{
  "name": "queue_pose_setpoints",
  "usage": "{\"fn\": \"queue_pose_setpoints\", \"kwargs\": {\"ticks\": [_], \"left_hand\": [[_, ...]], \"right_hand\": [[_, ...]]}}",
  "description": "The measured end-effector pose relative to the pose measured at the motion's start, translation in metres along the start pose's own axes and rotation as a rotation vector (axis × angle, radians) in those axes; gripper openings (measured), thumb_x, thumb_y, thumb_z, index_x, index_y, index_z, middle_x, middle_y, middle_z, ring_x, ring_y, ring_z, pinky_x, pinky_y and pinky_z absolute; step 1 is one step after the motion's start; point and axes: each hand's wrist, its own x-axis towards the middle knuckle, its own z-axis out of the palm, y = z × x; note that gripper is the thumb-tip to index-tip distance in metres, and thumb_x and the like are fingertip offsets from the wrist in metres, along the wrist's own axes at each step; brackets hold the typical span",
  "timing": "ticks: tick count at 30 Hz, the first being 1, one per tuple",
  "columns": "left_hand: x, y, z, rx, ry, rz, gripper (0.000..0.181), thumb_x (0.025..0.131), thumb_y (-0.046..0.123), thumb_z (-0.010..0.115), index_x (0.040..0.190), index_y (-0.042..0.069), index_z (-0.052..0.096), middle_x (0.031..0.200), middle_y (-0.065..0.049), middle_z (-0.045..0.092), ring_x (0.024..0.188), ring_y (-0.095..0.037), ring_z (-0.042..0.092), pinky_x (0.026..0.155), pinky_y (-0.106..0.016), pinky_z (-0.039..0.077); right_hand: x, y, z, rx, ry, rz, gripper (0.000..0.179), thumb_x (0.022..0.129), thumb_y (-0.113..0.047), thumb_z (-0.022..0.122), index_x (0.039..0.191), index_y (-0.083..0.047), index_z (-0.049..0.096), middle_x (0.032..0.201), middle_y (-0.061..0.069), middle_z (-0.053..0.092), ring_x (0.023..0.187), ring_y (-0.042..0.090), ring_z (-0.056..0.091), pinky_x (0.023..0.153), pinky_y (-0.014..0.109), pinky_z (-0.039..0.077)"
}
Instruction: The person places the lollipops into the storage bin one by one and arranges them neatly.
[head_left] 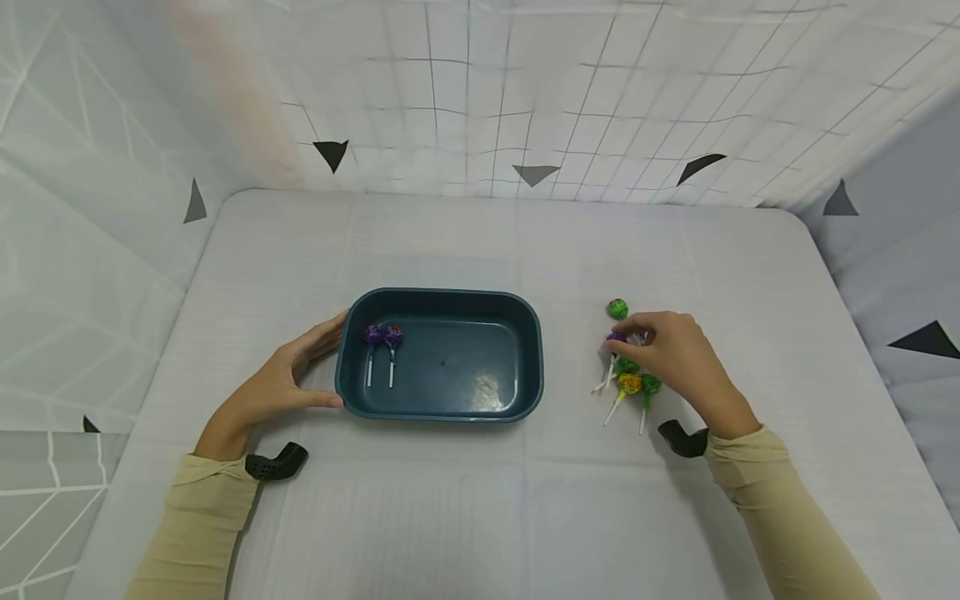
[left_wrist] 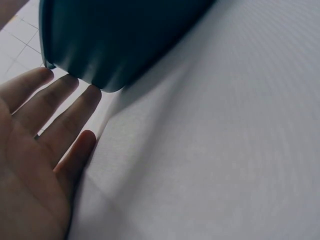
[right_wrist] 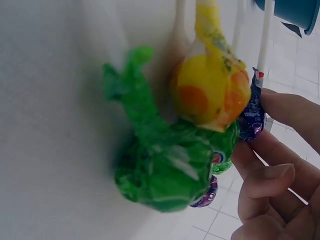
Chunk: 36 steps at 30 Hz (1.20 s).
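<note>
A dark teal plastic tray [head_left: 457, 333] stands on the table, and two purple-wrapped lollipops [head_left: 393, 337] lie side by side at its left end. At the tray's left end, my left hand [head_left: 288, 375] touches the wall with spread, fairly straight fingers; the left wrist view shows fingertips [left_wrist: 92, 92] against the tray. My right hand [head_left: 678, 354] pinches a purple lollipop [right_wrist: 254, 112] between thumb and finger, its white stick pointing away from the fingers. Around it lie a yellow lollipop [head_left: 629, 383], a green lollipop [head_left: 651, 383] and other lollipops, partly hidden by the hand.
Another green lollipop [head_left: 617, 308] lies at the far side of the pile. A white cloth [head_left: 420, 508] covers the table. Behind the table hangs a white sheet [head_left: 480, 100] with grid lines and dark triangles.
</note>
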Motion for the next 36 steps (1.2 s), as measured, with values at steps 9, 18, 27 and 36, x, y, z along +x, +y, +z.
{"fn": "queue_pose_setpoints", "kwargs": {"ticks": [9, 18, 27, 36], "left_hand": [[0.000, -0.001, 0.000, -0.003, -0.003, 0.002, 0.118, 0.070, -0.013, 0.088, 0.166, 0.009, 0.021, 0.172, -0.013, 0.024, 0.153, 0.000, 0.032, 0.123, -0.013, 0.030], [0.000, -0.002, 0.000, 0.003, -0.005, 0.008, 0.119, 0.070, -0.013, 0.088, 0.166, 0.009, 0.021, 0.172, -0.013, 0.023, 0.153, 0.000, 0.032, 0.123, -0.012, 0.030], [0.000, -0.001, 0.001, 0.000, -0.005, -0.002, 0.118, 0.071, -0.012, 0.088, 0.166, 0.009, 0.021, 0.173, -0.011, 0.024, 0.152, 0.001, 0.033, 0.122, -0.012, 0.030], [-0.001, -0.001, 0.000, -0.002, -0.004, -0.002, 0.118, 0.071, -0.012, 0.087, 0.166, 0.009, 0.021, 0.173, -0.011, 0.024, 0.152, 0.001, 0.033, 0.122, -0.012, 0.031]], "right_hand": [[0.002, -0.006, 0.000, -0.003, 0.008, -0.019, 0.025, 0.090, -0.029, 0.082, 0.106, -0.010, 0.081, 0.074, 0.006, 0.063, 0.067, 0.018, 0.049, 0.053, 0.026, 0.037], [0.008, -0.016, -0.002, -0.006, 0.022, -0.050, 0.022, 0.090, -0.028, 0.082, 0.105, -0.012, 0.082, 0.071, 0.005, 0.062, 0.066, 0.018, 0.048, 0.054, 0.026, 0.037], [0.012, -0.029, -0.006, 0.020, 0.003, -0.063, 0.019, 0.090, -0.028, 0.082, 0.105, -0.015, 0.081, 0.076, 0.006, 0.071, 0.060, 0.019, 0.050, 0.049, 0.026, 0.039], [0.017, -0.046, -0.012, 0.026, 0.020, -0.105, 0.020, 0.091, -0.027, 0.082, 0.105, -0.014, 0.082, 0.089, 0.005, 0.076, 0.065, 0.021, 0.052, 0.052, 0.026, 0.041]]}}
